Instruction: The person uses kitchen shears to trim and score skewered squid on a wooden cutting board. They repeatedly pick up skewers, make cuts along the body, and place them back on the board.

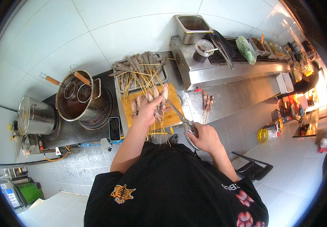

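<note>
My left hand (148,113) grips several skewered squid (165,90) by their bodies above a wooden cutting board (175,93). Their bamboo sticks point down toward my black shirt. In my right hand (208,136) are metal scissors (182,117), fingers through the handles, with the blade tips close against the rightmost squid; whether they touch it I cannot tell. More skewered squid (134,107) lie on the board, partly hidden behind my left hand. Beyond it, a metal tray (165,74) bears a heap of greyish skewers (140,63). Several squid skewers (207,102) rest on the steel counter at right.
A pot of dark liquid (74,110) holding strainers and a lidded pot (40,117) stand on the stove at left, near a phone (114,129). A steel grill (217,74) bears a sauce tub (202,54) and tongs (223,52). A person (308,81) is at far right.
</note>
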{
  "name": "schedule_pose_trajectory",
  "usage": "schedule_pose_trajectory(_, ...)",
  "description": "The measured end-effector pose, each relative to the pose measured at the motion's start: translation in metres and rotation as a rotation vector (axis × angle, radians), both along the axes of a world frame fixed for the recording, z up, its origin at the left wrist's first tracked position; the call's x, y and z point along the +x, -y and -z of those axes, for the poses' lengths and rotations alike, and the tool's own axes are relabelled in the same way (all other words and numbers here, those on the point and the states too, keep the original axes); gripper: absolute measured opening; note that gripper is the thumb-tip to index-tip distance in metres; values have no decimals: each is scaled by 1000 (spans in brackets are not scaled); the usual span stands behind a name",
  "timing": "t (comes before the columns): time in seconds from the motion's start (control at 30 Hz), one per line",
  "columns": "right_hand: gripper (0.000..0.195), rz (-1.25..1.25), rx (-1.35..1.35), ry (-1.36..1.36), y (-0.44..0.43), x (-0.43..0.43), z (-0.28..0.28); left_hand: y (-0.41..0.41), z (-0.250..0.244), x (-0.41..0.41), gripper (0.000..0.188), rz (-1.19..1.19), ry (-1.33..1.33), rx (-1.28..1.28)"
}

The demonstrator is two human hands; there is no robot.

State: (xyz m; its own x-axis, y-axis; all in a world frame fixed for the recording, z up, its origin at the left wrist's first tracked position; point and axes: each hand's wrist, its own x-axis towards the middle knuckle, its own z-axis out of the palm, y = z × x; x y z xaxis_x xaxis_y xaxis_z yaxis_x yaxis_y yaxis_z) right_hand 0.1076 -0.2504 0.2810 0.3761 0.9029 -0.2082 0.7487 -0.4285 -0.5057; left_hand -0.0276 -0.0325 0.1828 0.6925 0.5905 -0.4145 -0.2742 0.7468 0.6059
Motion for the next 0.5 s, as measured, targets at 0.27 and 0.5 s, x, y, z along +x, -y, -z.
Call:
schedule_pose_trajectory(0.27,28,17,52,8,1,1,4,-3,3,0,33,-78,36,-1)
schedule_pose_trajectory(0.5,27,29,-11,-50,-6,2,-4,-2,1,1,31,0,26,38)
